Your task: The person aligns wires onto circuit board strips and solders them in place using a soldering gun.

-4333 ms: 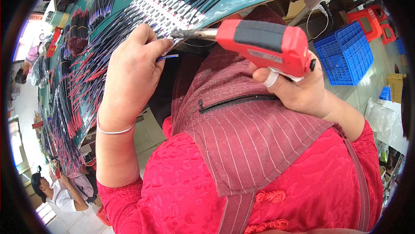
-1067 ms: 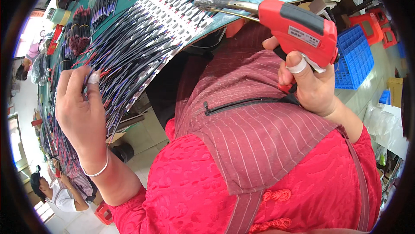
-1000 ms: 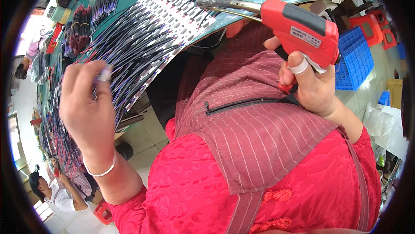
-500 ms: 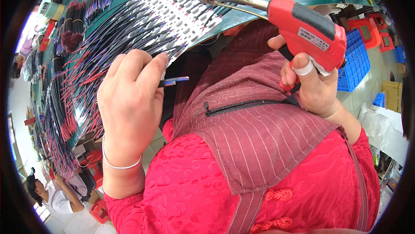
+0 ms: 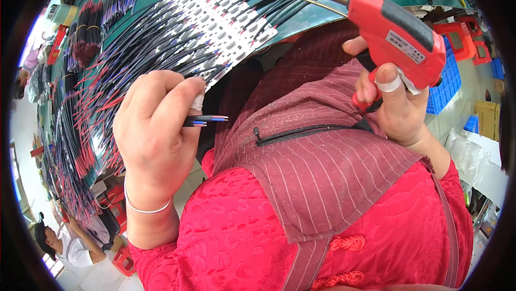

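My left hand point(image 5: 156, 130) is closed around black cables point(image 5: 207, 121), whose thin blue and red wire ends with bare tips stick out past the fingers. A white wrap covers a fingertip of that hand. In my right hand point(image 5: 398, 103) is a red and black soldering gun point(image 5: 400, 36), its long metal tip and solder guide tube aimed left over the bench edge. White tape circles the thumb of that hand. Just beyond the left hand lies a sheet of white perforated parts point(image 5: 223, 25) in rows, with black cables attached.
Many loose black cables point(image 5: 129, 70) with red and blue ends spread over the green bench point(image 5: 322, 14). Bundled cables point(image 5: 88, 33) lie at the far left. To the right stand a blue crate point(image 5: 449, 81) and a red stool point(image 5: 459, 41). A person point(image 5: 70, 242) sits at lower left.
My left hand has shifted slightly down and left, and the held wire ends now show more clearly and apart. My right hand with the soldering gun has moved a little to the right.
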A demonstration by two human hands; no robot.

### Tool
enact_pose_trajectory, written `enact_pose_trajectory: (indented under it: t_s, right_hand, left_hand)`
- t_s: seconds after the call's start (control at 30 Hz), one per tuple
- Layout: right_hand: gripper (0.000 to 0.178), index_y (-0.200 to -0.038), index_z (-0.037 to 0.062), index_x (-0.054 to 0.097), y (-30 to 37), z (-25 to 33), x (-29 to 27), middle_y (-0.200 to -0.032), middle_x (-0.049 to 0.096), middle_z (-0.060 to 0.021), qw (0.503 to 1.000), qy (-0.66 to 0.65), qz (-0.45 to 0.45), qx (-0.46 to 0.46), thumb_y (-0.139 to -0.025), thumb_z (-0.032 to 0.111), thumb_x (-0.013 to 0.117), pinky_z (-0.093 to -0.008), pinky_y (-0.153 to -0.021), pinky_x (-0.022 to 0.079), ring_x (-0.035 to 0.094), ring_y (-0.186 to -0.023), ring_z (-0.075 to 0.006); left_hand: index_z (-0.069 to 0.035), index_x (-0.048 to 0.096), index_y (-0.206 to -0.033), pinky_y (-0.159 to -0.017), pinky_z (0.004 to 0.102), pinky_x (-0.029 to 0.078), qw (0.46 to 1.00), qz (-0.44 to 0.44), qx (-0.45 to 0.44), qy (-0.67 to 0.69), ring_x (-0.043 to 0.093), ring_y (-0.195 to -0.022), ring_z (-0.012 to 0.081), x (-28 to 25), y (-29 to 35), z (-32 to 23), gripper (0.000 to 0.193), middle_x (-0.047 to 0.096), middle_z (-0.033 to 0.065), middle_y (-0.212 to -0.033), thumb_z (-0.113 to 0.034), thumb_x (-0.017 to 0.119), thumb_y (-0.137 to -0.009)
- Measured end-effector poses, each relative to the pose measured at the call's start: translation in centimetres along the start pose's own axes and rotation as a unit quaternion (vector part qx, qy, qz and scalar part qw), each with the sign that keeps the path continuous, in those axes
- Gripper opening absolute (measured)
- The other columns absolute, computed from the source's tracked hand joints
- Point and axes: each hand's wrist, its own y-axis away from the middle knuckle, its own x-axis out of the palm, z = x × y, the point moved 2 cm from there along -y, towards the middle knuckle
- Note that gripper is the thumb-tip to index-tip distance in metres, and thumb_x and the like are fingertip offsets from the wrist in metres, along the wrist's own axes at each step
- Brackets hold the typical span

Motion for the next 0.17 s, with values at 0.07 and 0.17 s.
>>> enact_pose_trajectory:
  t_s: [0.07, 0.17]
  right_hand:
    - [0.061, -0.139, -0.0029, 0.050, 0.1, 0.2, -0.5, -0.121, 0.065, -0.0168, 0.999, 0.037, 0.001, 0.005, -0.102, 0.043, 0.063, -0.0265, -0.060, 0.050, 0.053, -0.065, -0.0077]
    - [0.065, -0.142, -0.0015, 0.047, -0.5, 0.8, -2.0, -0.121, 0.065, -0.0172, 0.999, 0.045, -0.008, -0.006, -0.100, 0.045, 0.066, -0.0272, -0.060, 0.051, 0.055, -0.066, -0.0084]
  left_hand:
    - [-0.004, 0.070, -0.092, -0.064, 0.0381, 0.049, 1.000, 0.024, -0.015, -0.012, 0.061, -0.074, 0.0270, -0.3, -0.4, -0.1, 0.032, 0.059, 0.0068, -0.083, 0.006, 0.073, -0.062]
    - [-0.004, 0.072, -0.096, -0.068, 0.0363, 0.051, 0.996, 0.076, -0.047, -0.024, 0.064, -0.076, 0.0278, -0.4, -0.3, -0.3, 0.027, 0.063, 0.0105, -0.085, 0.009, 0.073, -0.071]
